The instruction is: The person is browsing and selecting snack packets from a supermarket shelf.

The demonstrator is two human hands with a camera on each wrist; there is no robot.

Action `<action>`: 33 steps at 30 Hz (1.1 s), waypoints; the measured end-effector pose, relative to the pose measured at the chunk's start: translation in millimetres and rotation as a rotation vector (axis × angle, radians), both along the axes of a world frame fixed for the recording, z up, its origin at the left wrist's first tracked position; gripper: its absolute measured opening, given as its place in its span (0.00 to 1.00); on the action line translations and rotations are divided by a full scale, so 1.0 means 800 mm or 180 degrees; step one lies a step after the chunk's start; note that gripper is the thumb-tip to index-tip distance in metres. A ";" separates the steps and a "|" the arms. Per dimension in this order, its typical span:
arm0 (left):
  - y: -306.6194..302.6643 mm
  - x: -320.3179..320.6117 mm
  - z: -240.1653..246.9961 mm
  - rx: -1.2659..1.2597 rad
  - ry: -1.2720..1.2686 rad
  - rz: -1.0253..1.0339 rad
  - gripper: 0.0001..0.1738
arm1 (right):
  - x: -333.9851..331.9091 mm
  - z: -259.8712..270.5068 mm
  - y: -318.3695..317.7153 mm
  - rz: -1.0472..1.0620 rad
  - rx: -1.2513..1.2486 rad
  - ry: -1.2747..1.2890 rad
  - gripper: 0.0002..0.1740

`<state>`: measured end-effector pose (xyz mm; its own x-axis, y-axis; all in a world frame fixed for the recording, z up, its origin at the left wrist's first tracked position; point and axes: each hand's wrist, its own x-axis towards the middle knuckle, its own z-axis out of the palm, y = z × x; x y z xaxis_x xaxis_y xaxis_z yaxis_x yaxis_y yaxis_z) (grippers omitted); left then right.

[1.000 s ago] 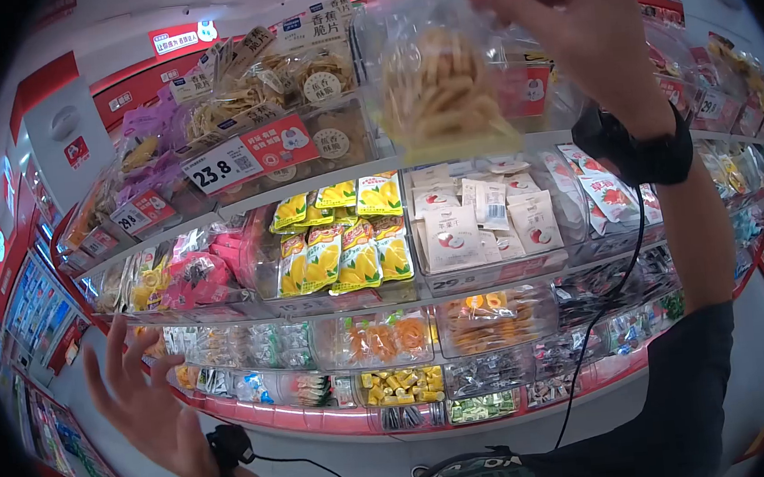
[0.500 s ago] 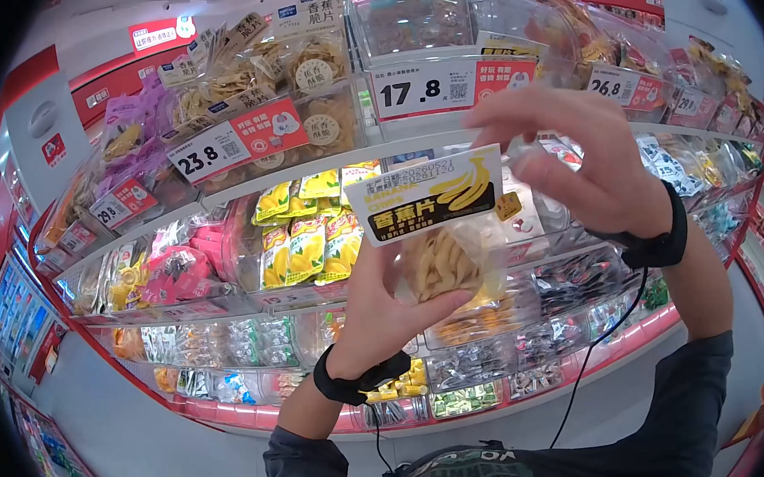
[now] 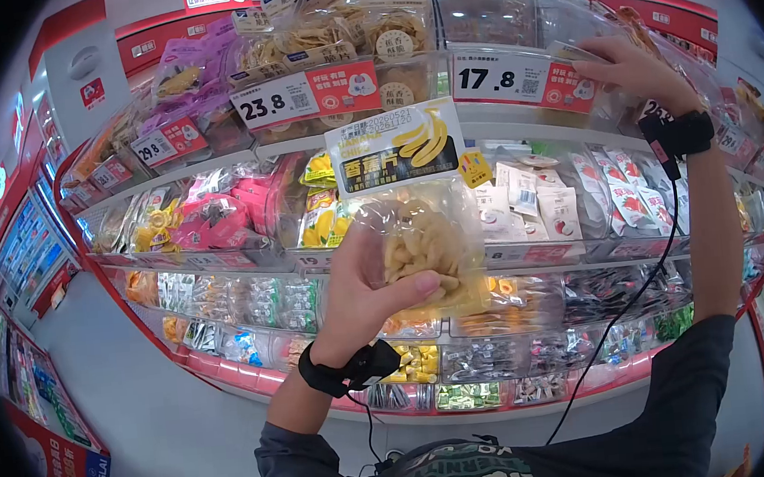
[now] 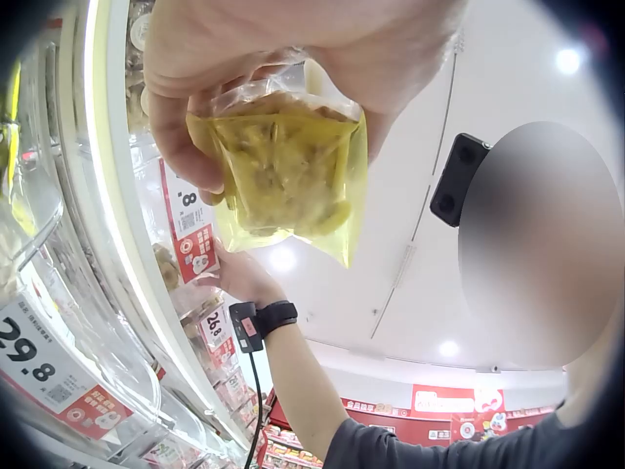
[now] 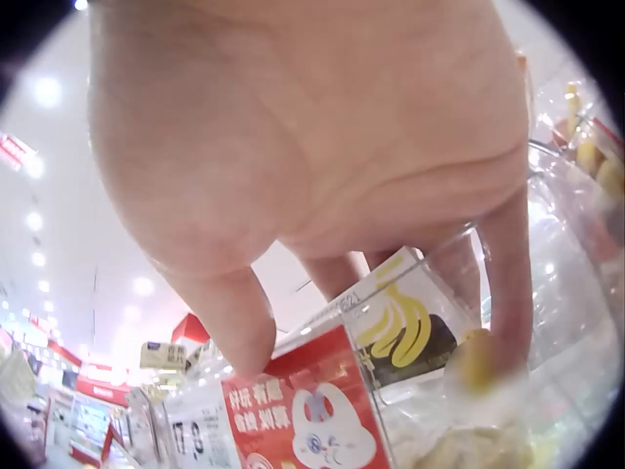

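A clear bag of banana chips [image 3: 423,244] with a white, yellow and black header card [image 3: 402,150] is gripped by my left hand [image 3: 363,285], thumb across its front. The left wrist view shows the bag's yellow base [image 4: 288,181] below the curled fingers of that hand [image 4: 293,49]. At the upper right, my right hand [image 3: 636,75] is at the bin behind the 17.8 price tag [image 3: 500,78]. In the right wrist view this hand [image 5: 312,147] reaches over the bin's front, fingers beside another banana card [image 5: 405,327]; whether they pinch it I cannot tell.
A 23.8 tag [image 3: 275,102] fronts the bin of banana crisps at upper left. Lower tiers hold pink packs [image 3: 217,217], white sachets [image 3: 524,194] and yellow-wrapped sweets [image 3: 417,361]. A black cable [image 3: 624,308] hangs from my right wrist.
The bag has passed from my right hand to my left, which has come up from the lower left. My right hand has since moved away from it, up and right to the 17.8 bin.
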<state>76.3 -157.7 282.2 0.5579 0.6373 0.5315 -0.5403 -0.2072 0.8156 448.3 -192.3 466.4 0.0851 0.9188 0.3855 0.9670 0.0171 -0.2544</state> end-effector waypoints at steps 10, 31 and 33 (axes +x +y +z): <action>-0.002 -0.017 -0.011 0.0536 0.0097 0.0661 0.41 | -0.009 0.013 0.002 0.0199 -0.0046 0.0475 0.30; -0.015 -0.044 -0.023 0.0183 -0.0037 0.0819 0.47 | -0.091 0.010 0.092 0.0918 0.0372 -0.0415 0.20; -0.014 -0.049 -0.029 0.0162 -0.0036 0.0802 0.47 | -0.093 0.011 0.088 0.0922 0.0391 -0.0500 0.21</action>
